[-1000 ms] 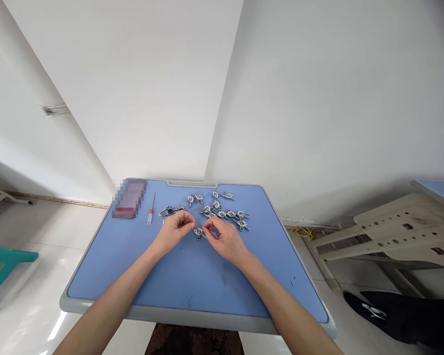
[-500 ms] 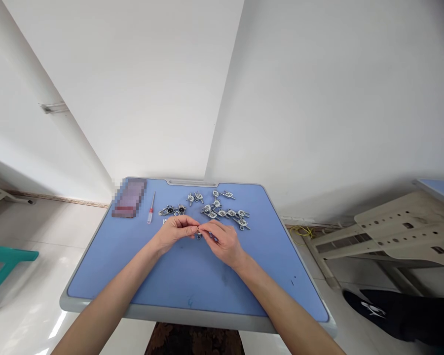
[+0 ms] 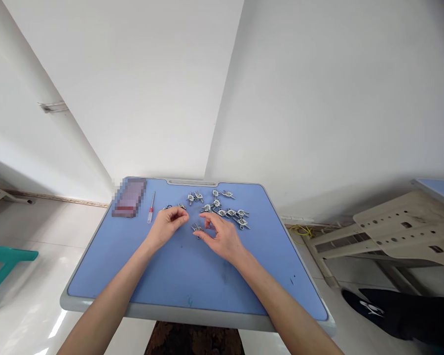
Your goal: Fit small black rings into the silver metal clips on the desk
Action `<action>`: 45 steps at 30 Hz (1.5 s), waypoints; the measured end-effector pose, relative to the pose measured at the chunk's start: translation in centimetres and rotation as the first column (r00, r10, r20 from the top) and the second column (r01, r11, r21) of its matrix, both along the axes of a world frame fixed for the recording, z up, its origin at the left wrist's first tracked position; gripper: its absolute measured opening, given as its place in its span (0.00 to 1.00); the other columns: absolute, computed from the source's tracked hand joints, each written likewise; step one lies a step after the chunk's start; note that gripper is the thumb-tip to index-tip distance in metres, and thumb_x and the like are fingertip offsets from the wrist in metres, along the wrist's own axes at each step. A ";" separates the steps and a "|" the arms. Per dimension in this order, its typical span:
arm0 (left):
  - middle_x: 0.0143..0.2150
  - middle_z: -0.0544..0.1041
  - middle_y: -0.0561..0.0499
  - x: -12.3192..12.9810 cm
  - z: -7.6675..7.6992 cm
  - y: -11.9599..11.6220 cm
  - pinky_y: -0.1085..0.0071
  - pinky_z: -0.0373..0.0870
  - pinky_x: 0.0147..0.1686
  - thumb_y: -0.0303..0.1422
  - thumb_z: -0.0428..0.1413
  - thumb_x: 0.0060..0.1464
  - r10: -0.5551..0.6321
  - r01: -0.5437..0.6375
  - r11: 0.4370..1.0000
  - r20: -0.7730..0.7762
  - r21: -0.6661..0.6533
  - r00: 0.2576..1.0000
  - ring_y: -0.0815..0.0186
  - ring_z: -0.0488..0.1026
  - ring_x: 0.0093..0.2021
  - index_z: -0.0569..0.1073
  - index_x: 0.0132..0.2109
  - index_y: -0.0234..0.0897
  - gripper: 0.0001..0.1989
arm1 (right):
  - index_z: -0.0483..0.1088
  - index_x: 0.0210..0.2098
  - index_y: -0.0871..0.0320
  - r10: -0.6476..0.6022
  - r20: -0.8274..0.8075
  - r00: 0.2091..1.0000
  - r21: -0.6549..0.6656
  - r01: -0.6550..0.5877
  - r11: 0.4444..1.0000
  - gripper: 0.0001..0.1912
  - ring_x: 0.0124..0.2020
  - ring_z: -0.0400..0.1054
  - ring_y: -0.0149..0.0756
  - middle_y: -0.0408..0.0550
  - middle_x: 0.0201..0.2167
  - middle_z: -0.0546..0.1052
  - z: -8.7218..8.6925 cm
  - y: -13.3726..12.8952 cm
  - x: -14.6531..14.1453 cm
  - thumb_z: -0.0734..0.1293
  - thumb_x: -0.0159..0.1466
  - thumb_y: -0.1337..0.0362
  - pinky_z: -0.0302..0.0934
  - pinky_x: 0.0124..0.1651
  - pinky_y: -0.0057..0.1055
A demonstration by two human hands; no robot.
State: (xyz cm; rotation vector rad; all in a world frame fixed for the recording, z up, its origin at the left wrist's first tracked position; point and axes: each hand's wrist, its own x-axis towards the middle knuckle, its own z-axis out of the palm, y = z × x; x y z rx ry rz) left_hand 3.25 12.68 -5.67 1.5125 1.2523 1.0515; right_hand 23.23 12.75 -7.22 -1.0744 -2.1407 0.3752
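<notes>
On the blue tabletop, my left hand [image 3: 166, 226] is closed, thumb and fingertips pressed together in a pinch. Whatever may be between them is too small to make out. My right hand [image 3: 224, 237] is open, its thumb and forefinger spread apart with nothing visible held. A small silvery metal part [image 3: 197, 228] lies on the table between the hands, right by the right thumb tip. Beyond the left hand, more metal parts [image 3: 182, 206] with dark rings are partly hidden. Several similar flanged metal parts [image 3: 230, 213] with round holes lie scattered past the right hand.
A screwdriver [image 3: 151, 209] with a clear and red handle lies to the left. Beside it is a blurred-out flat rectangular object [image 3: 130, 198]. The blue table [image 3: 185, 281] stands against a white wall. A green stool [image 3: 7, 254] is at far left.
My hands were together, fingertips meeting over a small metal part. They have moved apart; the right hand has opened, and the metal part now lies on the table between them.
</notes>
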 end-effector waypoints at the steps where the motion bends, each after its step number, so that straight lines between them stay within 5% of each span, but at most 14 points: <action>1: 0.29 0.73 0.53 -0.3 0.0 0.1 0.74 0.63 0.31 0.37 0.55 0.54 0.073 -0.065 0.995 -0.105 0.076 0.992 0.70 0.67 0.29 0.72 0.33 0.35 0.09 | 0.67 0.46 0.56 -0.008 0.058 0.998 -0.042 0.011 0.999 0.19 0.30 0.70 0.35 0.48 0.34 0.74 0.1 0.1 0.2 0.68 0.59 0.54 0.63 0.30 0.30; 3: 0.31 0.74 0.53 -0.8 0.0 0.4 0.73 0.63 0.33 0.32 0.52 0.56 0.165 -0.108 0.971 -0.275 0.212 0.947 0.69 0.68 0.31 0.72 0.33 0.37 0.06 | 0.68 0.44 0.56 -0.006 0.178 0.984 -0.105 0.025 0.994 0.19 0.32 0.71 0.37 0.49 0.36 0.75 0.2 0.3 0.4 0.70 0.57 0.54 0.63 0.33 0.32; 7: 0.33 0.74 0.52 -0.8 -0.7 0.7 0.72 0.63 0.35 0.26 0.49 0.59 0.126 0.099 0.928 -0.553 0.359 0.824 0.67 0.69 0.34 0.72 0.34 0.37 0.08 | 0.70 0.40 0.56 0.012 0.310 0.951 -0.183 0.047 0.982 0.12 0.33 0.71 0.37 0.47 0.37 0.75 0.3 0.3 0.3 0.69 0.58 0.59 0.63 0.35 0.33; 12: 0.33 0.73 0.49 0.3 -1.5 0.6 0.67 0.62 0.38 0.25 0.48 0.61 0.154 0.295 0.875 -0.799 0.383 0.581 0.63 0.69 0.36 0.72 0.35 0.36 0.10 | 0.71 0.39 0.55 0.009 0.319 0.948 -0.205 0.059 0.977 0.07 0.32 0.70 0.35 0.46 0.35 0.75 0.5 0.3 0.0 0.66 0.61 0.63 0.62 0.34 0.31; 16: 0.31 0.72 0.49 0.9 -1.8 0.6 0.66 0.61 0.37 0.25 0.48 0.61 0.168 0.362 0.849 -0.847 0.385 0.505 0.63 0.68 0.35 0.72 0.33 0.35 0.10 | 0.70 0.39 0.56 0.017 0.285 0.958 -0.192 0.040 0.981 0.07 0.32 0.70 0.34 0.46 0.35 0.75 0.3 0.3 0.1 0.66 0.60 0.64 0.62 0.35 0.30; 24: 0.33 0.72 0.48 0.5 -2.2 0.9 0.64 0.60 0.38 0.25 0.48 0.60 0.153 0.364 0.835 -0.809 0.414 0.568 0.62 0.68 0.37 0.75 0.36 0.37 0.11 | 0.71 0.37 0.56 0.047 0.202 0.978 -0.105 -0.026 0.994 0.05 0.27 0.69 0.32 0.45 0.32 0.74 -0.2 0.4 0.3 0.66 0.61 0.64 0.61 0.30 0.29; 32: 0.46 0.71 0.47 0.6 -0.7 -0.3 0.64 0.61 0.45 0.25 0.52 0.55 0.061 0.350 0.828 -0.691 0.439 0.721 0.62 0.67 0.45 0.67 0.55 0.40 0.20 | 0.73 0.37 0.56 0.050 0.070 0.996 -0.072 -0.045 0.996 0.08 0.26 0.67 0.32 0.46 0.29 0.73 -0.4 0.6 0.2 0.63 0.64 0.60 0.61 0.29 0.28; 39: 0.36 0.75 0.45 1.3 -1.8 -0.2 0.65 0.63 0.40 0.27 0.42 0.64 0.087 0.425 0.748 -0.710 0.510 0.699 0.64 0.69 0.37 0.71 0.50 0.35 0.15 | 0.71 0.28 0.57 0.046 -0.020 0.999 -0.103 -0.048 0.993 0.12 0.26 0.65 0.32 0.44 0.23 0.71 0.0 0.4 -0.3 0.61 0.65 0.62 0.60 0.30 0.29; 45: 0.37 0.76 0.46 0.7 -2.4 0.5 0.65 0.63 0.38 0.27 0.44 0.63 0.239 0.301 0.778 -0.703 0.551 0.669 0.62 0.70 0.39 0.74 0.47 0.38 0.14 | 0.72 0.35 0.56 -0.026 -0.028 0.999 -0.169 0.021 0.985 0.07 0.28 0.69 0.34 0.45 0.29 0.75 0.6 0.8 0.4 0.63 0.63 0.60 0.61 0.30 0.29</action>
